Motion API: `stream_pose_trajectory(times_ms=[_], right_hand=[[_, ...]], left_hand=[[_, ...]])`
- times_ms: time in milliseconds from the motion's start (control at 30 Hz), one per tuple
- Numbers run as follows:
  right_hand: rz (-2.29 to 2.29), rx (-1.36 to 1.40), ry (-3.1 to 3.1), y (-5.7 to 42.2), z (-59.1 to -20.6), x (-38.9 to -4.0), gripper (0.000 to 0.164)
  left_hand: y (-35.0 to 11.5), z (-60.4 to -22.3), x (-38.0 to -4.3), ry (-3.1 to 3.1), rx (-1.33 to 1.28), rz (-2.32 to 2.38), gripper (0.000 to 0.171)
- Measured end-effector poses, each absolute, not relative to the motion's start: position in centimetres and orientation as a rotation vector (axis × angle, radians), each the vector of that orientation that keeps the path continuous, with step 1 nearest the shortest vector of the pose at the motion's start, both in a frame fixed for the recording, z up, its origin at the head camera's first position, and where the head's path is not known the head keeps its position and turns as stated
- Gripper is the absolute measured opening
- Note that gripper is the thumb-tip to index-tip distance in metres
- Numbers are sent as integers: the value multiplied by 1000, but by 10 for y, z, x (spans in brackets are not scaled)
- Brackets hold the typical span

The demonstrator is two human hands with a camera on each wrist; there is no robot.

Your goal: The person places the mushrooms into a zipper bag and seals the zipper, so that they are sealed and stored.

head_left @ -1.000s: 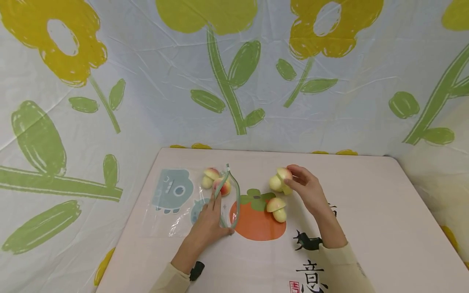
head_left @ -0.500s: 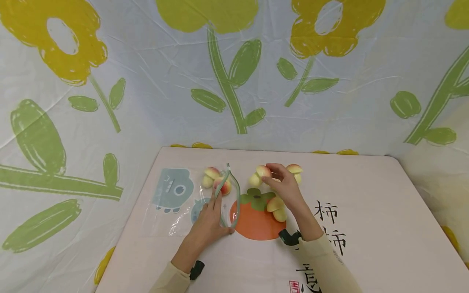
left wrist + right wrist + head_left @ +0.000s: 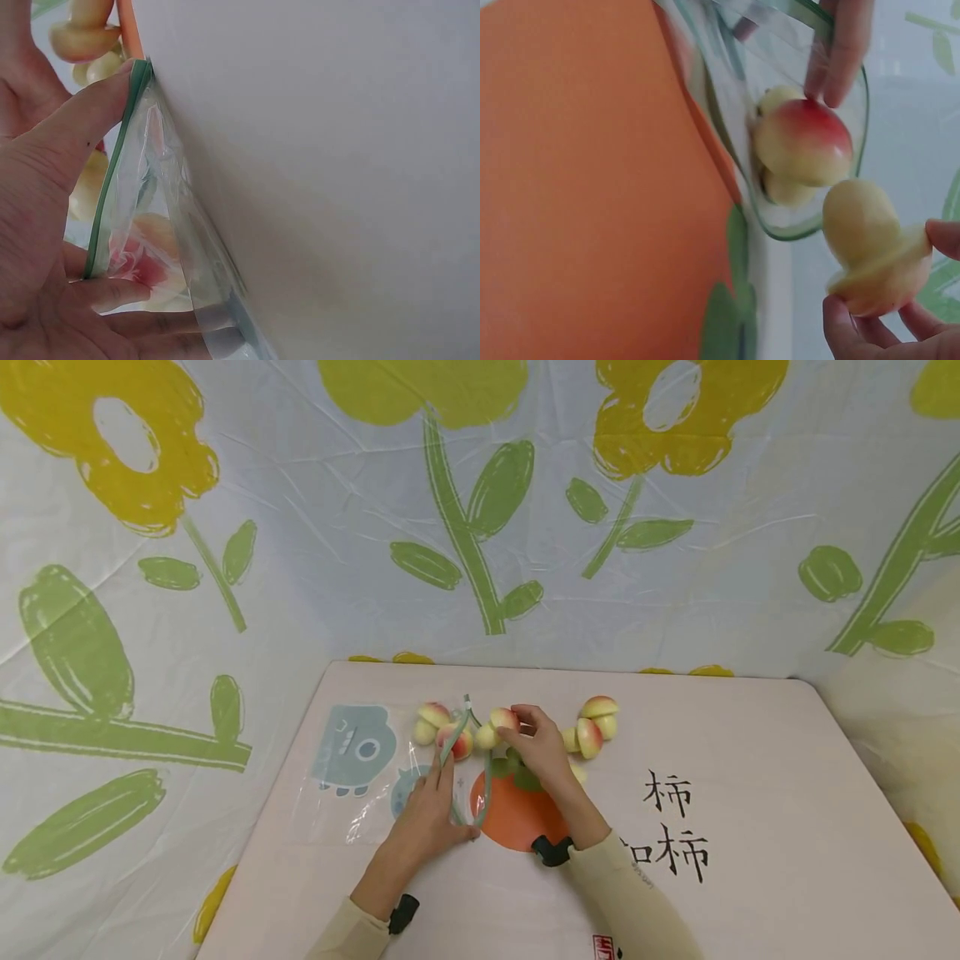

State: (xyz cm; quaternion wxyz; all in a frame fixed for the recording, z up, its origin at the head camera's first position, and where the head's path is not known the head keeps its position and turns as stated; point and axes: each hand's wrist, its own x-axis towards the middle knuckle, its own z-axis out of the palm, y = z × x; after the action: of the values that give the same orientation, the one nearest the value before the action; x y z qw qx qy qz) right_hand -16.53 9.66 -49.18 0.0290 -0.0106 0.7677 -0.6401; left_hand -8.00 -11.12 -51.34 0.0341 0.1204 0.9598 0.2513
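Though pale, printed tabletop (image 3: 780,793); floral backdrop (image 3: 555,543) behind

L fingers (image 3: 849,52) cut off @ top, R-wrist cam; 1 mushroom (image 3: 579,772) mostly hidden behind R arm (image 3: 583,818), head cam.

We see a draped tabletop booth (image 3: 262,485), flower-print sheeting (image 3: 600,618) beyond the right hand (image 3: 543,753), persimmon-print tablecloth (image 3: 765,777) beneath it.

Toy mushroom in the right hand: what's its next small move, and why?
Probably ease the toy mushroom stem-first into the clear zip bag: the right hand holds its cap beside the open mouth, and other toy mushrooms lie inside.
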Motion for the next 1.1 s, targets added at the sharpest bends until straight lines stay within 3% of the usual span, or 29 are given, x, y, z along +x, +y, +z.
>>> stream_pose_trajectory(times_ms=[333, 1100], right_hand=[[-2042, 107, 2379, 82, -509, -160, 49], [-2134, 107, 2427, 64, -516, -155, 50]], left_hand=[[-111, -513, -80, 2960, 380, 773, 129], [-109, -513, -78, 2986, 391, 746, 130]])
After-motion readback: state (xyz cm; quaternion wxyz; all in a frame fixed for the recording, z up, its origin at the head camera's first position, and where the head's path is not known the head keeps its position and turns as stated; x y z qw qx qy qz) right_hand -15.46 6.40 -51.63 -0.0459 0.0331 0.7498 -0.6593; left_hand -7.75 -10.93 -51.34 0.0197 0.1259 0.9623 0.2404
